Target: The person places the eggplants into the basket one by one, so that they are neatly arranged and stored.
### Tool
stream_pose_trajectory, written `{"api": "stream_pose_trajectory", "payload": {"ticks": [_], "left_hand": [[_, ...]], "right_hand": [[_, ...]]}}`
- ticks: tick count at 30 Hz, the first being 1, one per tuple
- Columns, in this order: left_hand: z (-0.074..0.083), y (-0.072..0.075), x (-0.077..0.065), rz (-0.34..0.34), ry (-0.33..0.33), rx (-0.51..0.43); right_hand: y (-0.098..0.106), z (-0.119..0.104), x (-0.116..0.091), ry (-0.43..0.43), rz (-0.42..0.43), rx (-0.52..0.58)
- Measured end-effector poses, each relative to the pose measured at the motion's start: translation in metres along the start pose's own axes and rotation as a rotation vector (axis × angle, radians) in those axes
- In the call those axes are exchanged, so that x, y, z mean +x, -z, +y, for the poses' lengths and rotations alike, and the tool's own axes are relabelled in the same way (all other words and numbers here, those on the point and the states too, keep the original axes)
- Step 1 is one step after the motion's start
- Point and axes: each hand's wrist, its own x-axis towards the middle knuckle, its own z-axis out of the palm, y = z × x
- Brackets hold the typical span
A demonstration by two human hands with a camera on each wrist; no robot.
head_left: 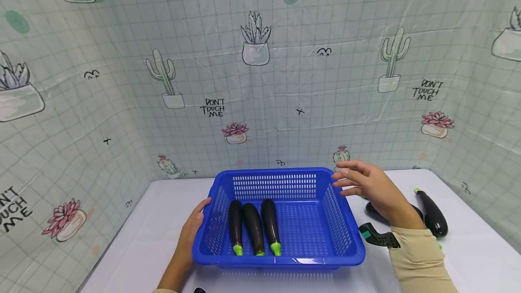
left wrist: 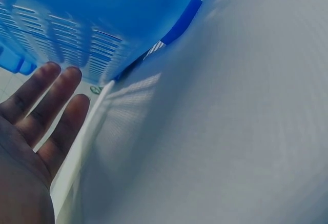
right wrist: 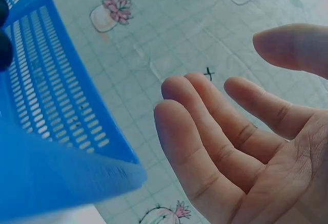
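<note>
A blue plastic basket (head_left: 281,260) stands on the white table with three eggplants (head_left: 253,227) lying side by side in its left half, green stem ends toward the front. My left hand (head_left: 190,234) is at the basket's left wall; its fingers (left wrist: 56,90) are extended near the slotted side in the left wrist view. Above the right rim, my right hand (head_left: 368,184) holds nothing. Its fingers are loosely bent and spread from the thumb, apart from the basket wall (right wrist: 56,80) in the right wrist view.
More eggplants (head_left: 432,214) lie on the white table (head_left: 134,234) right of the basket, partly hidden by my right forearm. A cactus-print cloth (head_left: 281,85) hangs behind the table and along both sides. A black band (head_left: 380,238) is on my right wrist.
</note>
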Motion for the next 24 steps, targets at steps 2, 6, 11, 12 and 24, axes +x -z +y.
{"api": "stream_pose_trajectory", "payload": {"ticks": [2,6,11,12,24], "left_hand": [[0.000,0.000,0.000,0.000,0.000,-0.002],[0.000,0.000,0.001,-0.003,0.002,0.000],[0.001,0.000,0.000,0.003,0.006,0.010],[0.001,0.000,-0.001,0.004,0.007,0.007],[0.000,0.001,0.000,-0.001,-0.012,0.003]], "right_hand": [[0.002,0.002,-0.002,-0.003,0.016,-0.011],[0.011,0.006,-0.008,-0.012,0.044,-0.030],[0.023,0.013,-0.016,-0.054,0.065,-0.032],[0.025,0.014,-0.018,-0.066,0.068,-0.030],[0.058,0.034,-0.038,-0.108,0.107,-0.042]]}}
